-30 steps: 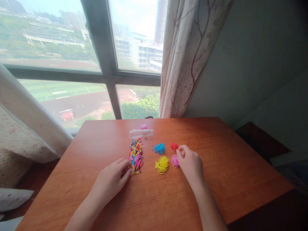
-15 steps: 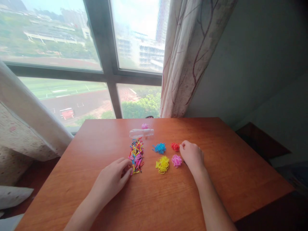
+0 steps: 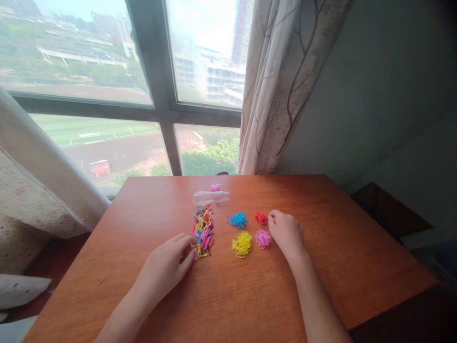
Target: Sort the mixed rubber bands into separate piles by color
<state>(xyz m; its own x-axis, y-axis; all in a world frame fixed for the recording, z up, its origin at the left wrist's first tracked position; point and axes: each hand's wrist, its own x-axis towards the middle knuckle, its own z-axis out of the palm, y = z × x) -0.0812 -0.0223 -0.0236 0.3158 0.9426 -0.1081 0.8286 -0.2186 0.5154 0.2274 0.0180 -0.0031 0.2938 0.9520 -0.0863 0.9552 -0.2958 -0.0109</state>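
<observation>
A long mixed heap of small coloured rubber bands (image 3: 203, 231) lies on the wooden table. At its lower left edge rests my left hand (image 3: 169, 259), thumb and curved fingers a little apart, the fingertips touching the bands. To the right are sorted piles: blue bands (image 3: 237, 219), yellow bands (image 3: 242, 245), red bands (image 3: 261, 218) and pink bands (image 3: 263, 239). My right hand (image 3: 287, 232) is just right of the red and pink piles, its fingers curled together and pointing at the red one. What those fingers hold, if anything, is hidden.
A clear plastic bottle (image 3: 210, 197) lies on its side behind the mixed heap, with a pink bundle (image 3: 216, 187) beyond it. The table (image 3: 221, 305) reaches back to a window (image 3: 207, 138) with a patterned curtain (image 3: 264, 95) at its right.
My right fingertips have drawn slightly away from the red pile. My left hand stays at the mixed heap. The whole view has shifted a touch.
</observation>
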